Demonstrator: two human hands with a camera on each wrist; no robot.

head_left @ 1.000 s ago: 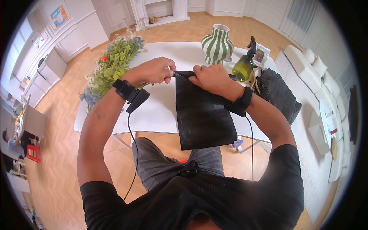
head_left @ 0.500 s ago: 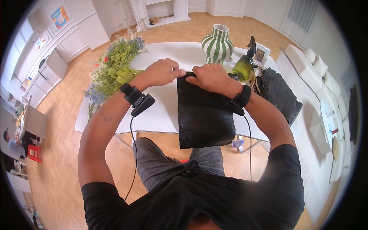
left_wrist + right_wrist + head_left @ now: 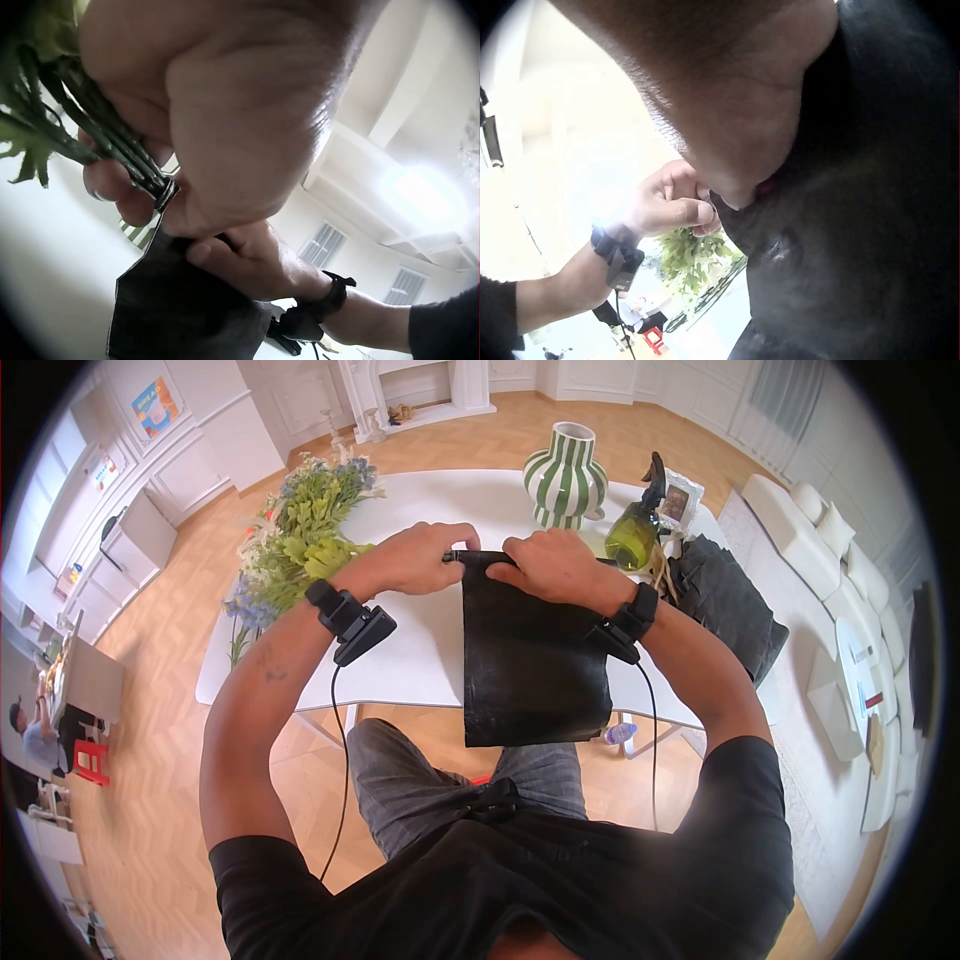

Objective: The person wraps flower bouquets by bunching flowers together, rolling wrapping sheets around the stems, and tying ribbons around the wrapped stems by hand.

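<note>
My left hand [image 3: 415, 558] pinches a bundle of green stems [image 3: 112, 139] between thumb and fingers. The stem ends, bound with a thin dark tie, point to the top corner of a black sheet [image 3: 535, 660]. Curled over the sheet's gathered top edge, my right hand [image 3: 562, 565] grips it with the thumb in front. The rest of the sheet hangs down past the table's near edge. To the left lies the leafy bunch of flowers [image 3: 310, 525], partly behind my left forearm.
On the white table [image 3: 430, 490] stand a green-striped vase [image 3: 566, 480], a green spray bottle [image 3: 632, 538] and a small picture frame [image 3: 680, 500]. Crumpled black material [image 3: 722, 605] lies at the right edge. A cable runs down from each wrist camera.
My left hand moved right toward the sheet's corner, then drew back slightly, its fingers shifting. The flowers shifted slightly; the sheet's lower end swung a little. My right hand stayed nearly still.
</note>
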